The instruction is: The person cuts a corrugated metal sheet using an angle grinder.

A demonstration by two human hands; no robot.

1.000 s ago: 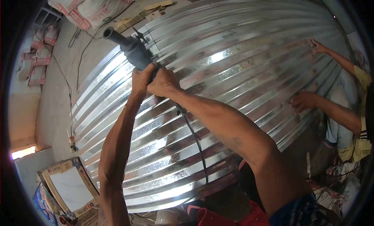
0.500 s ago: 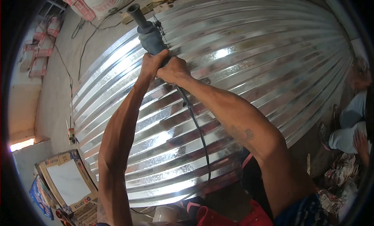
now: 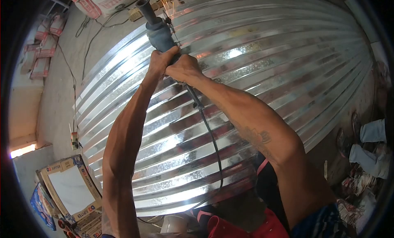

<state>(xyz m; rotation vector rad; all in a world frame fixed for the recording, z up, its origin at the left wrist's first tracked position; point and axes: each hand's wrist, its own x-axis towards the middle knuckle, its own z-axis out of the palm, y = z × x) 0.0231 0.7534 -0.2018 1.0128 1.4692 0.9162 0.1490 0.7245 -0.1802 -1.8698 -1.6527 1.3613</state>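
Note:
Both hands are wrapped round the body of a dark angle grinder (image 3: pixel 160 36), held out at arm's length. My left hand (image 3: pixel 161 61) grips it on the left, and my right hand (image 3: pixel 184 68) closes on it just behind, to the right. The side handle (image 3: pixel 146 10) points up and away from me, with no hand on it. On the right side of the tool, the thin disc (image 3: pixel 170 25) stands edge-on at the shiny corrugated metal sheet (image 3: pixel 262 80). Orange sparks (image 3: pixel 166 2) spray away from it. A black power cord (image 3: pixel 208 133) runs back over the sheet towards me.
White-and-red sacks (image 3: pixel 117 1) lie at the far left, with cables on the floor. A framed panel with cardboard edging (image 3: pixel 74 188) stands at lower left. A white bucket (image 3: pixel 174 224) is near my feet. At right, another person's legs (image 3: pixel 371 156) are beside the sheet.
Sparks now fly from the disc, where none showed before. The grinder and my hands have barely shifted. The other person's hands at the right have moved out of view.

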